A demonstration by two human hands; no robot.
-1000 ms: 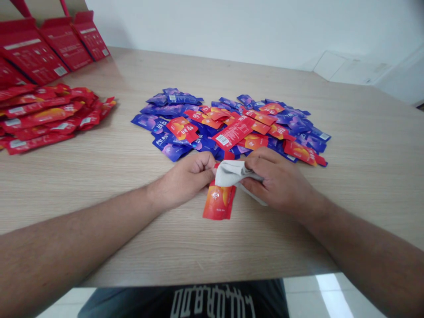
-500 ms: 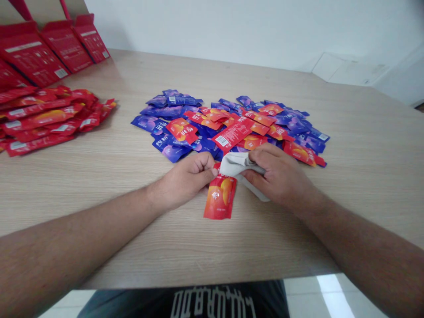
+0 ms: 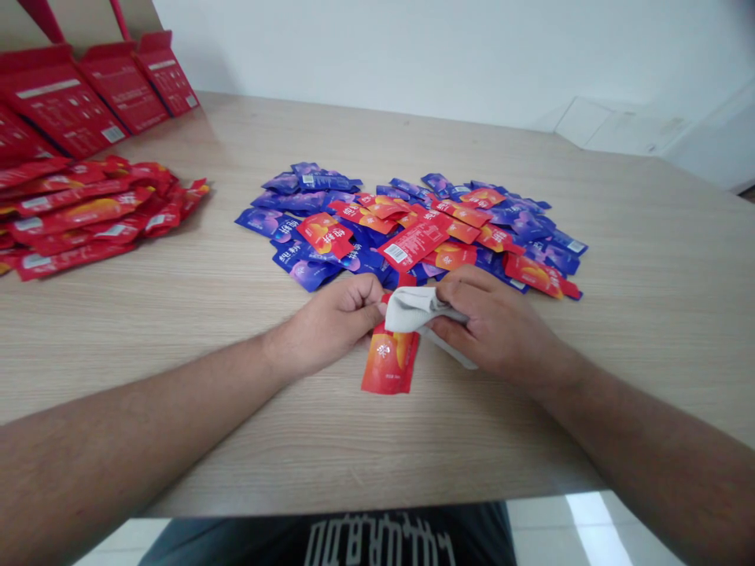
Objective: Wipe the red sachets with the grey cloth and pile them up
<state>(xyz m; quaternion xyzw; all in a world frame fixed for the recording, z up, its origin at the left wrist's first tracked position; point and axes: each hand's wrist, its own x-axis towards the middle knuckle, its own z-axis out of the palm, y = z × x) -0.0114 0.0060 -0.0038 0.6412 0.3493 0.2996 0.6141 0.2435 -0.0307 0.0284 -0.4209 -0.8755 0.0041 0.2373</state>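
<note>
My left hand (image 3: 339, 318) pinches the upper left edge of a red and orange pouch (image 3: 388, 368) with fruit printed on it. The pouch hangs or lies near the table's front, its lower end toward me. In my right hand (image 3: 495, 322) is a folded grey-white cloth (image 3: 413, 308), gripped between thumb and fingers. The cloth lies over the upper part of the pouch and hides it. Just beyond my hands spreads a heap of blue-purple pouches (image 3: 307, 271), with several red pouches (image 3: 416, 238) on top.
At the left is a stack of larger red packets (image 3: 88, 212). Behind it stand red cartons (image 3: 71, 106) with raised flaps. A white wall (image 3: 413, 55) borders the back of the wooden table (image 3: 265, 456), whose front edge runs close to my lap.
My right hand has moved the cloth slightly down and toward the left across the pouch's upper part. My left hand keeps its pinch on the pouch.
</note>
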